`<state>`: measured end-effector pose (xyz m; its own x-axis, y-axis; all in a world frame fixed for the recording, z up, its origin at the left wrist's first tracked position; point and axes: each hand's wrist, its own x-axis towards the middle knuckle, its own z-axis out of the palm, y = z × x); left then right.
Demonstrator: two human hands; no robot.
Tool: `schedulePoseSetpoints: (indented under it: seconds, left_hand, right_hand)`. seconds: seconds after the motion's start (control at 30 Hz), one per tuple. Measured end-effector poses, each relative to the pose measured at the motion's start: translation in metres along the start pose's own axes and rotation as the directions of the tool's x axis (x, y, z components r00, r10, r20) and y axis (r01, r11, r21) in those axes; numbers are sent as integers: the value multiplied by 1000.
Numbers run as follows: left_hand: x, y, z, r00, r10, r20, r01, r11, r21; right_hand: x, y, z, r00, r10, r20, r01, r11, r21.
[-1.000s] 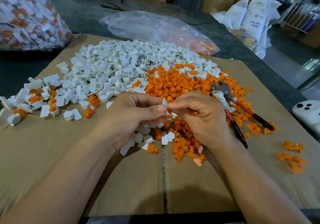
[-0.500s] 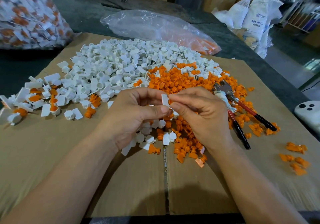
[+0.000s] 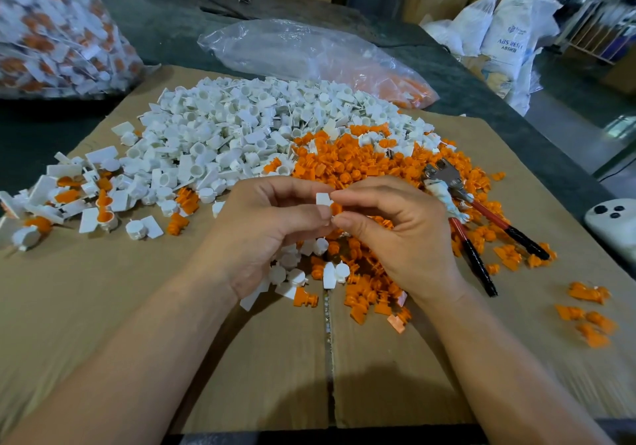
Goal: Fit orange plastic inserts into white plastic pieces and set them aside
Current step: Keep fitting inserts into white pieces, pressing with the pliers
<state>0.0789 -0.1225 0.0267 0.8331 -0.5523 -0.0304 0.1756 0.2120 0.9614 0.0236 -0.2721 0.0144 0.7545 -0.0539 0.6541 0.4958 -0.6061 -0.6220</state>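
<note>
My left hand (image 3: 265, 224) pinches a small white plastic piece (image 3: 322, 199) between thumb and fingers, held above the cardboard. My right hand (image 3: 395, 228) pinches an orange insert (image 3: 335, 209) against that white piece, fingertips of both hands meeting. A large heap of white pieces (image 3: 220, 131) lies behind my left hand. A heap of orange inserts (image 3: 358, 166) spreads behind and under my right hand. Finished white pieces with orange inside (image 3: 103, 217) lie scattered at the far left.
Red-and-black-handled pliers (image 3: 471, 224) lie to the right of my right hand. A clear plastic bag (image 3: 309, 55) lies at the back, a full bag of finished parts (image 3: 51, 31) at the back left. A white device (image 3: 616, 224) sits at the right edge. Loose orange inserts (image 3: 588, 314) lie right on the cardboard (image 3: 103, 307).
Both hands have lifted slightly together, still holding the white piece and orange insert between their fingertips. The piles have not moved.
</note>
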Motion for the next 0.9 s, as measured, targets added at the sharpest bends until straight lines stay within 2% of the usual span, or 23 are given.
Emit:
schedulePoseSetpoints:
  seconds: [0.17,0.37,0.53,0.9]
  left_hand:
    - [1,0,2,997,60,-57,-54,994,98]
    - [0,1,3,982,159,-101,-142,978,156]
    - [0,0,3,984,135,-113,-120,984,129]
    - [3,0,3,984,70,-162,-54,993,101]
  right_hand:
    - [0,0,3,999,-49,17,49,999,-4]
    - [0,-3,3,999,37,-8,-37,996,86]
    - [0,0,3,1000,-20,-15,20,1000,11]
    - [0,0,3,999,44,-19,-44,999,26]
